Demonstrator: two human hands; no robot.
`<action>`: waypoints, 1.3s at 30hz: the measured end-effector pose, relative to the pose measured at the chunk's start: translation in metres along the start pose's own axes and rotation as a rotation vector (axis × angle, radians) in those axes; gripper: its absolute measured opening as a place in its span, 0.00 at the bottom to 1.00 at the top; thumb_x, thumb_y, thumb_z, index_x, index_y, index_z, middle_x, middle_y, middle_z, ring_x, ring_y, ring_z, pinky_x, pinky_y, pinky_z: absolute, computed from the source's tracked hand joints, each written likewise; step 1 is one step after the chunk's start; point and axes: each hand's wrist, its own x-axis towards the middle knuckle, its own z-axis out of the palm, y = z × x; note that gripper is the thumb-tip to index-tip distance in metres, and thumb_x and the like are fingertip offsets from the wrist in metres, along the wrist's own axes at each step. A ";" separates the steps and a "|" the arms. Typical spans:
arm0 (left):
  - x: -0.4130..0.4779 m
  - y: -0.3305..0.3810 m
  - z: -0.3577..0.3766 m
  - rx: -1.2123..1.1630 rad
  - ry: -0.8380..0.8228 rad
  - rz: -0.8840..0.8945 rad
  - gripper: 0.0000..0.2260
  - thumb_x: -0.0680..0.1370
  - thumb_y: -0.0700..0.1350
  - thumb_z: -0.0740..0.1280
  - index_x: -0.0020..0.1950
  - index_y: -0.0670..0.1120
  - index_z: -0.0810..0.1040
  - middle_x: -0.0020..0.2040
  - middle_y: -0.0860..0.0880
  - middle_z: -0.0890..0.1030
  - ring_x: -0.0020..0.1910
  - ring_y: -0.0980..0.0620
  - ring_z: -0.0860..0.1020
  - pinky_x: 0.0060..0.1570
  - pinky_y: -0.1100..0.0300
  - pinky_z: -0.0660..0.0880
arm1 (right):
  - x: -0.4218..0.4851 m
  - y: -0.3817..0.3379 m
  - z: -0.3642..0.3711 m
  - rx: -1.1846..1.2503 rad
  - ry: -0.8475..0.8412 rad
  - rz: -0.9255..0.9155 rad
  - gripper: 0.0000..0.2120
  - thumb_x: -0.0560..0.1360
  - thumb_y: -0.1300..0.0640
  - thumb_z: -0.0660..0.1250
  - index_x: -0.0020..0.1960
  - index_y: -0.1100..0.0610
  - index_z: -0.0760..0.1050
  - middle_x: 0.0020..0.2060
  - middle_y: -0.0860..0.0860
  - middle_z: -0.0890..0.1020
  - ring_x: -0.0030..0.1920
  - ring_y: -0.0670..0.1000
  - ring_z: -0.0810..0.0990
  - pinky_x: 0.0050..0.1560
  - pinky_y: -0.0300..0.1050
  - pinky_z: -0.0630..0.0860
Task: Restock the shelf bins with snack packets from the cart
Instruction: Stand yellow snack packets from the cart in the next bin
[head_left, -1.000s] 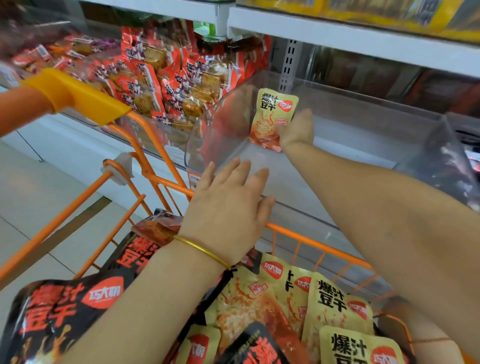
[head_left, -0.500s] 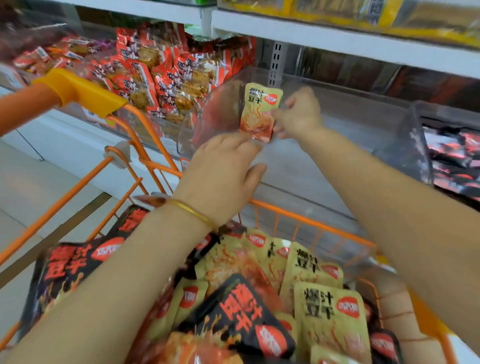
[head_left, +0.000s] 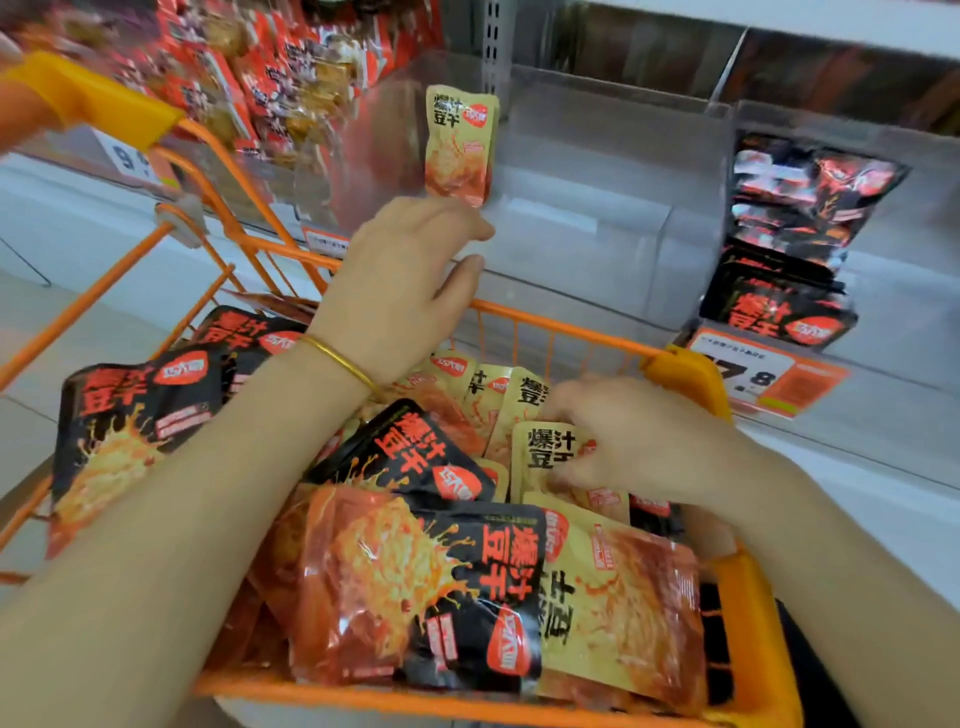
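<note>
yellow packet (head_left: 460, 145) upright in bin (head_left: 623, 150) | lower edge touching left hand (head_left: 410, 275)

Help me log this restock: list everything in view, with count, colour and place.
cart: one, orange wire, foreground.
yellow cart packets: several, yellow, cart's right side.
black cart packets: several, black-red, cart's left and centre.
upright packet: one, yellow, standing in the clear bin.
clear bin: one, transparent, mid-shelf.
red packets: many, red, left bin, blurred.
black shelf packets: several, black, right bin.
price tag: one, orange, below right bin.
bracelet: one, gold, left wrist.
left hand: one, at upright packet's lower edge; grip unclear.
right hand: one, in cart, gripping one of the yellow cart packets.
</note>
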 end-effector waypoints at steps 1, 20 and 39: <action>-0.001 0.000 0.000 0.002 -0.007 0.014 0.17 0.76 0.48 0.57 0.58 0.42 0.78 0.57 0.44 0.79 0.58 0.41 0.74 0.58 0.48 0.71 | 0.000 -0.001 0.000 0.013 0.002 -0.018 0.20 0.70 0.45 0.71 0.56 0.54 0.74 0.50 0.51 0.76 0.51 0.53 0.77 0.49 0.53 0.75; 0.001 -0.005 -0.004 -0.700 0.036 -0.420 0.11 0.73 0.48 0.70 0.46 0.39 0.77 0.35 0.44 0.80 0.35 0.51 0.76 0.38 0.56 0.74 | 0.069 0.007 -0.072 1.457 0.395 -0.087 0.10 0.72 0.55 0.71 0.51 0.55 0.74 0.41 0.50 0.81 0.36 0.47 0.79 0.32 0.39 0.75; -0.016 -0.025 0.011 0.373 -0.284 -0.299 0.27 0.77 0.57 0.44 0.71 0.48 0.68 0.70 0.42 0.69 0.71 0.42 0.65 0.68 0.41 0.61 | 0.258 0.029 -0.086 1.064 0.612 0.307 0.04 0.71 0.60 0.73 0.44 0.55 0.79 0.47 0.55 0.83 0.44 0.55 0.82 0.41 0.51 0.81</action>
